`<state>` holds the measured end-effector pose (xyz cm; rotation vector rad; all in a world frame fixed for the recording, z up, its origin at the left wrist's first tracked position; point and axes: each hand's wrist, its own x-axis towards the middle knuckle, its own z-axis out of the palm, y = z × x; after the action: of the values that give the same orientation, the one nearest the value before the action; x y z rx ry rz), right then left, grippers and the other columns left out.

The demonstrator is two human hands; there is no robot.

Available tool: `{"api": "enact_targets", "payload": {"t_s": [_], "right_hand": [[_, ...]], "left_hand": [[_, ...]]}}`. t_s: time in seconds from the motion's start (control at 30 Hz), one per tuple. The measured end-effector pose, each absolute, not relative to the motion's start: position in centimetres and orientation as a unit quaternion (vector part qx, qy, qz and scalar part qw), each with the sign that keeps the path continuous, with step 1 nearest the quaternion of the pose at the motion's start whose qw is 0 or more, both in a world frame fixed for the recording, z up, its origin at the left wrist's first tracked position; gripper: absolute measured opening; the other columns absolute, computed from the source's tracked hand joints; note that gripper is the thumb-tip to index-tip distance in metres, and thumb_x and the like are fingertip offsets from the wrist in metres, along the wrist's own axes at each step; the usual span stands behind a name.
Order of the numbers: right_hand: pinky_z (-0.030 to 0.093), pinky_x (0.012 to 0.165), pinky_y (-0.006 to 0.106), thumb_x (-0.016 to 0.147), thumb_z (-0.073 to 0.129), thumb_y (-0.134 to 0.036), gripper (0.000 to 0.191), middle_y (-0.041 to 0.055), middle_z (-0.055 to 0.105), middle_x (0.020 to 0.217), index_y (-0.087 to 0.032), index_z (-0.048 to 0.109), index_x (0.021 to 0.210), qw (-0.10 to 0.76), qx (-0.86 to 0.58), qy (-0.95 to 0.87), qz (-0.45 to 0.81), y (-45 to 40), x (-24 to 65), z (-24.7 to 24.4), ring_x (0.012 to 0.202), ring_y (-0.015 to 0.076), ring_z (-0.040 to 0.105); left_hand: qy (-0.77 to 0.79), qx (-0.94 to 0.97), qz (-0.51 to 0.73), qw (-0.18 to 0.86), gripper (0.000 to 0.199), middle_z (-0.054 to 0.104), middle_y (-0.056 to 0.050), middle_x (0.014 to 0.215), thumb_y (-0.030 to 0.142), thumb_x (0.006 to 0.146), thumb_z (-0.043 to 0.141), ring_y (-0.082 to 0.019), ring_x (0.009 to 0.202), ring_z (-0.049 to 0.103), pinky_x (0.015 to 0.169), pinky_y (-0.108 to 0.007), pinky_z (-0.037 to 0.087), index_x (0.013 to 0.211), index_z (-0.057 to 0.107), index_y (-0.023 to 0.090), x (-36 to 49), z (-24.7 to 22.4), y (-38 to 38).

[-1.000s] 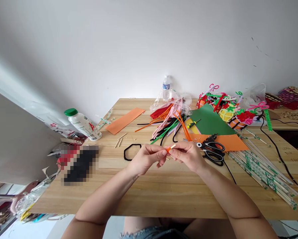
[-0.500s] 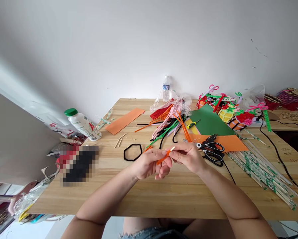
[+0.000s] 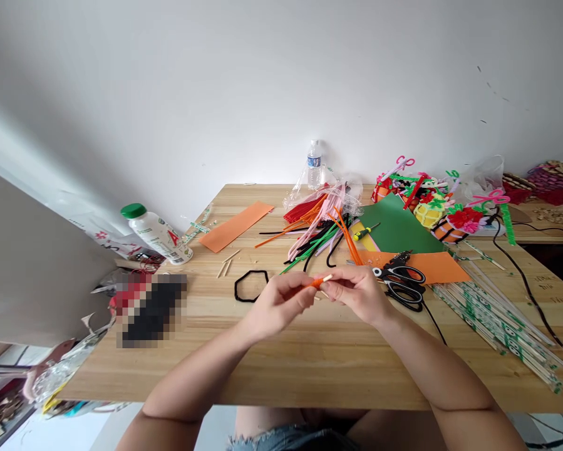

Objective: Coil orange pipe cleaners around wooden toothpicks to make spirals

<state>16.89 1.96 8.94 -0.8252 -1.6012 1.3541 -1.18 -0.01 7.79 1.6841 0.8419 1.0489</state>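
Observation:
Over the middle of the table my left hand point(image 3: 280, 304) pinches an orange pipe cleaner point(image 3: 317, 283) between thumb and fingers. My right hand point(image 3: 356, 293) holds a short pale wooden stick point(image 3: 327, 277), and the orange pipe cleaner is wrapped around it. My two hands nearly touch. Behind my left wrist lies a black pipe cleaner bent into a hexagon point(image 3: 250, 286). Part of the stick is hidden by my fingers.
Black scissors point(image 3: 406, 275) lie right of my right hand. Beyond are loose pipe cleaners point(image 3: 316, 235), a yellow screwdriver point(image 3: 366, 232), green paper point(image 3: 401, 225) and a water bottle point(image 3: 314, 166). Wrapped sticks point(image 3: 501, 332) lie at right, a white bottle point(image 3: 159, 235) at left.
My left hand has turned, its fingers now curled in at the stick. The orange pipe cleaner shows less of its length between my hands.

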Motion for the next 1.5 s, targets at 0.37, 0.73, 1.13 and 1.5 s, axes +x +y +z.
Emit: {"api": "enact_targets", "payload": {"t_s": [0.37,0.73,1.13,1.5], "right_hand": [[0.035,0.042,0.02,0.075,0.073,-0.042,0.032,0.0009,0.059,0.057,-0.014,0.077,0.089,0.443,-0.357,-0.62,0.541,1.9,16.5,8.5,0.05,0.0081,0.045],[0.035,0.042,0.02,0.073,0.075,-0.041,0.03,0.0019,0.061,0.058,-0.015,0.078,0.086,0.43,-0.313,-0.634,0.561,1.8,16.8,8.9,0.051,0.0085,0.047],[0.024,0.039,0.017,0.072,0.075,-0.046,0.042,-0.0017,0.052,0.056,-0.017,0.076,0.102,0.413,-0.321,-0.553,0.649,2.0,16.2,7.0,0.046,0.0054,0.037],[0.028,0.039,0.018,0.076,0.073,-0.041,0.031,0.0004,0.055,0.056,-0.017,0.078,0.094,0.423,-0.277,-0.603,0.617,1.6,16.8,8.0,0.049,0.0073,0.042]], "left_hand": [[0.367,0.743,0.535,0.164,0.015,0.063,-0.006,0.069,0.021,0.087,0.059,-0.014,0.063,0.053,0.059,-0.026,0.042,0.089,0.072,0.014,-0.7,7.5,-0.3],[0.292,0.604,0.328,0.665,0.055,0.048,-0.001,0.05,0.058,0.089,0.044,-0.011,0.046,0.045,0.042,-0.023,0.035,0.078,0.066,0.009,-1.9,8.4,0.4],[0.353,0.783,0.511,0.031,0.017,0.054,-0.001,0.059,0.014,0.088,0.053,-0.011,0.054,0.046,0.055,-0.023,0.037,0.078,0.066,0.014,-0.6,7.4,-0.5],[0.296,0.675,0.327,0.591,0.038,0.058,-0.004,0.065,0.044,0.091,0.049,-0.013,0.058,0.052,0.056,-0.026,0.044,0.087,0.066,0.01,-3.0,9.3,0.4]]}}
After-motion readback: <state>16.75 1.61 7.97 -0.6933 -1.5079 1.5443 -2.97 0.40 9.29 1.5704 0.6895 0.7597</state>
